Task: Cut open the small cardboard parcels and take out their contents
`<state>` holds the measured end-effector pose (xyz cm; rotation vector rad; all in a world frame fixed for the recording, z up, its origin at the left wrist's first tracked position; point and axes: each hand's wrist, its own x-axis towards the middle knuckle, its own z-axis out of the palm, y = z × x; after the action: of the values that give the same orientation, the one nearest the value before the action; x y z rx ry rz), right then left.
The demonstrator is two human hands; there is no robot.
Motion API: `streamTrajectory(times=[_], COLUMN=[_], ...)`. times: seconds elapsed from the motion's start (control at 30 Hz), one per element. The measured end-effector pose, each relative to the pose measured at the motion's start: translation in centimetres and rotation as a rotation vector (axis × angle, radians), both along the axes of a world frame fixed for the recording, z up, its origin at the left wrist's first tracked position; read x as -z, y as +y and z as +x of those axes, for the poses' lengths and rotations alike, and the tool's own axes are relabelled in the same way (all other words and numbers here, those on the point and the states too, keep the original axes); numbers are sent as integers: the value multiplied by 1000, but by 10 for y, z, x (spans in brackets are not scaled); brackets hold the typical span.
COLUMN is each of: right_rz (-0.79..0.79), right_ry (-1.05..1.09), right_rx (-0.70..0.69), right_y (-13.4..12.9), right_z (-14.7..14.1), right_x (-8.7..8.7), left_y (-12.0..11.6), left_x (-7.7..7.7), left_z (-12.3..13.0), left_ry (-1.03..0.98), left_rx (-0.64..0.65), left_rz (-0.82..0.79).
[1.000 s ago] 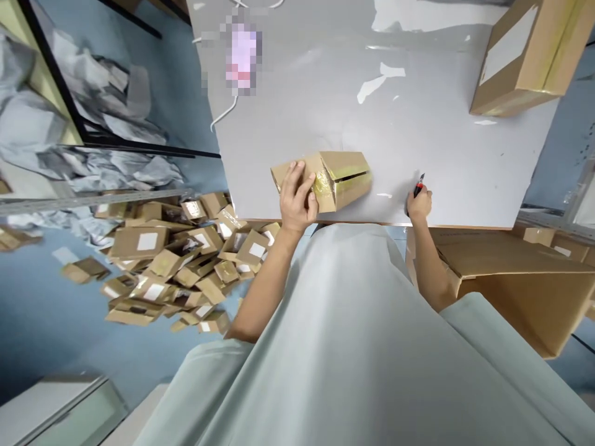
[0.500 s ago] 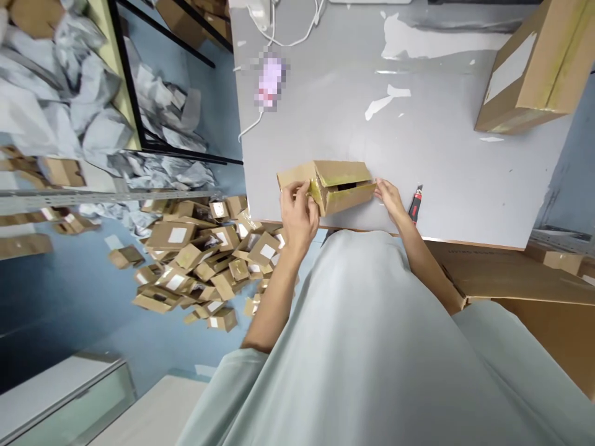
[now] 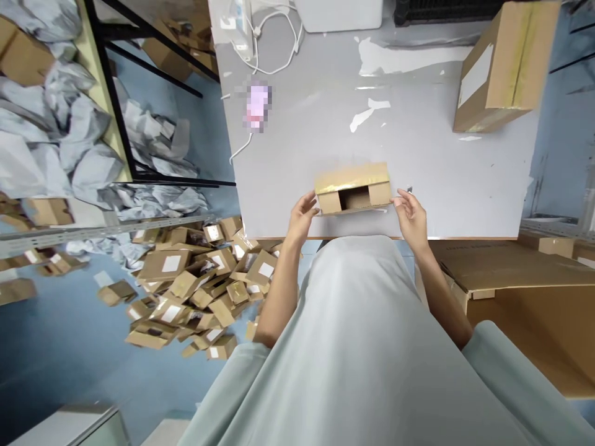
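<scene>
- Showing between the left hand (image 3: 302, 220) and the right hand (image 3: 411, 217) is a small brown box (image 3: 352, 178), near the front edge of the gray counter (image 3: 297, 155).
- The box has a dark hole in its near side, with a little flap on each side of the hole. Shiny yellow tape runs along the part above it.
- The left hand has its fingers bent and a bit apart, with the tips at the left end of the box (I can't tell if they pinch it).
- The right hand has bent fingers too, and its tips meet the right end. I can't tell how tightly they hold.
- A small dark tip (image 3: 409, 188) pokes out just above the right hand.
- Thin white scraps (image 3: 369, 114) lie farther back on the counter.
- A big taped box (image 3: 504, 74) with a white label stands at the back right.
- At the back left, a white cord (image 3: 294, 52) makes a loop, and near it is a pink and purple thing (image 3: 258, 105) (too blurry to name).
- Lots of little boxes (image 3: 199, 279) lie in a heap on the blue floor (image 3: 60, 347), off to the left.
- A huge open carton (image 3: 530, 328) is low on the right, beside the right arm.
</scene>
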<state>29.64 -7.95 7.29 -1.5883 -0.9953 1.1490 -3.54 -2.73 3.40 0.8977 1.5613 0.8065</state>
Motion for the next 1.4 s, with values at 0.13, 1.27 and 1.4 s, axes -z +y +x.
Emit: streamTrajectory(times=[0.13,1.27,1.4], right_rz=[-88,-138,17], right_ry=[-87,-813,-647], right_rx=[-77,-562,-431], right_y=[-1,47,33], right_z=[10,-17,7], right_x=[3,-1,3], left_y=[-8,-53,-63], left_x=[-9,-56,-58], left_z=[8,54,33], left_ry=[162,853,879], left_rx=[-126,756,512], left_rz=[17,376,368])
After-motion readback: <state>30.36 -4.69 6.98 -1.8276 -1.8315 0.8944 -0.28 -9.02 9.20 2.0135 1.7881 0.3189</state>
